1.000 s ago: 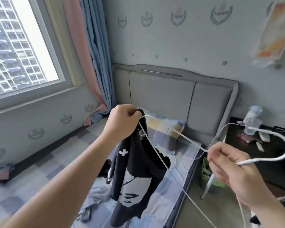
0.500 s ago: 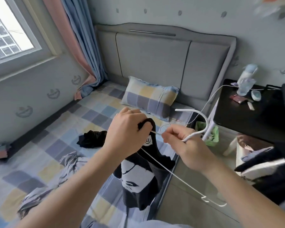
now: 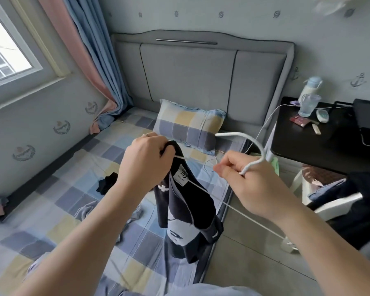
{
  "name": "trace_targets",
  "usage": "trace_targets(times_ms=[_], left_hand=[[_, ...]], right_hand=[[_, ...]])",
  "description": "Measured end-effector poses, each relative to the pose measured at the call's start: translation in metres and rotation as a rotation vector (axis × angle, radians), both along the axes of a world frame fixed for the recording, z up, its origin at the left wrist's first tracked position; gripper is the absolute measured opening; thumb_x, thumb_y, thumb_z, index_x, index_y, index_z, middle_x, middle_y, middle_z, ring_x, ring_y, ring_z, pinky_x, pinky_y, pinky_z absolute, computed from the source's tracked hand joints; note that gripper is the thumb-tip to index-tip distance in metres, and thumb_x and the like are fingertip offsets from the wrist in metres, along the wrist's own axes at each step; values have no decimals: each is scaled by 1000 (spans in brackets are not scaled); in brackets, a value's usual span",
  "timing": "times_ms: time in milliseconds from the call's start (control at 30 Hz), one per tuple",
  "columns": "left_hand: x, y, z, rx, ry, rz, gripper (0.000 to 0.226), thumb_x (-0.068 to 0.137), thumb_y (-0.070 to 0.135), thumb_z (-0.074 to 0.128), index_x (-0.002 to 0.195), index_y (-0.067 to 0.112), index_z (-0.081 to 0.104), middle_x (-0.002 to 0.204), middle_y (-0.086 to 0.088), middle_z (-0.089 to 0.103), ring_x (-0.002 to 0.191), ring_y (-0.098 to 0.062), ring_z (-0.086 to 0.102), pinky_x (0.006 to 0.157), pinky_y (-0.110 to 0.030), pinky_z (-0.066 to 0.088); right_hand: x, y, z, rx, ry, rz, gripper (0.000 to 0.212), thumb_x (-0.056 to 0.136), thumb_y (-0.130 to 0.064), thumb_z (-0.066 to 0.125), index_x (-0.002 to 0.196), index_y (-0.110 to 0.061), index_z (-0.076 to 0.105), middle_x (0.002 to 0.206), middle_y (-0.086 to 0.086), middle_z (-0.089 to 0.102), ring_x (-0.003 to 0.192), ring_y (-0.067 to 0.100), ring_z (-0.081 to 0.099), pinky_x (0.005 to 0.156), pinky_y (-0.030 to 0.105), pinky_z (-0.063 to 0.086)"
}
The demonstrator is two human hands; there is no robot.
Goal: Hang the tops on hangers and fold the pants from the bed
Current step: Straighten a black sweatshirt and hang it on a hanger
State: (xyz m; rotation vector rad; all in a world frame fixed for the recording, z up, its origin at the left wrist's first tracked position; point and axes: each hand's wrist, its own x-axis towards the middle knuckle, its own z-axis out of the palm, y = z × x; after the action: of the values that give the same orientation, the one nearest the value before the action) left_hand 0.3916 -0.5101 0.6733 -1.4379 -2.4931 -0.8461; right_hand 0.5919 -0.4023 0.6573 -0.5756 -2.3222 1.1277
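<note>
Left hand (image 3: 145,165) is bunched round the collar of the soft black top (image 3: 188,210), and right hand (image 3: 250,182) fists the thin white hanger (image 3: 257,146) just under its curved hook. The top dangles over the bed (image 3: 51,210) edge, with only a narrow floor strip before the black side table (image 3: 308,146). One checked pillow (image 3: 188,124) and one dark clothing heap (image 3: 107,184) on the sheet.

A checked pillow (image 3: 190,122) lies below the grey headboard (image 3: 201,69); a bottle (image 3: 311,87) stands on the black table (image 3: 308,146).

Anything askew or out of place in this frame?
The white hanger is tilted: one end is in the black top, bunched in the left hand; the other juts bare. A black garment lies crumpled on the bed.
</note>
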Motion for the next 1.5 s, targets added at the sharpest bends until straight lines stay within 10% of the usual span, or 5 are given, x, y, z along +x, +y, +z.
trace_targets(times_ms=[400, 667, 1167, 1367, 1500], left_hand=[[31, 7, 9, -122, 85, -399, 34, 89, 50, 46, 87, 32, 75, 88, 13, 60, 84, -15, 52, 78, -33, 42], [-17, -2, 17, -210, 174, -541, 39, 100, 47, 41, 102, 26, 73, 90, 13, 66, 80, -14, 61, 63, -28, 47], [-8, -15, -7, -83, 92, -444, 41, 97, 46, 38, 103, 23, 71, 89, 10, 69, 75, -16, 64, 63, -35, 54], [-8, -20, -22, -56, -120, -215, 14, 96, 33, 62, 99, 24, 71, 78, 12, 64, 74, -12, 60, 66, -29, 49], [-3, -23, -30, -38, -248, -84, 11, 90, 28, 70, 90, 34, 62, 64, 11, 58, 59, -8, 55, 57, -25, 46]], right_hand=[[-24, 4, -36, -604, 288, 130, 28, 100, -9, 55, 71, -12, 56, 47, -9, 32, 39, 7, 24, 40, 16, 21], [-9, 36, -16, -380, 224, 155, 32, 90, -43, 69, 78, -14, 68, 47, -2, 35, 41, 15, 25, 41, 23, 21], [-14, 24, -40, -235, 84, 49, 20, 96, -31, 57, 86, -25, 73, 58, -11, 52, 55, 10, 46, 56, 19, 37], [-15, 16, -58, 169, 229, -251, 13, 94, -10, 65, 106, -14, 68, 103, -9, 63, 103, 7, 60, 91, 18, 44], [-22, -4, -77, -123, 45, -51, 30, 94, -7, 65, 117, -25, 64, 112, -15, 67, 106, 5, 62, 89, 19, 50]])
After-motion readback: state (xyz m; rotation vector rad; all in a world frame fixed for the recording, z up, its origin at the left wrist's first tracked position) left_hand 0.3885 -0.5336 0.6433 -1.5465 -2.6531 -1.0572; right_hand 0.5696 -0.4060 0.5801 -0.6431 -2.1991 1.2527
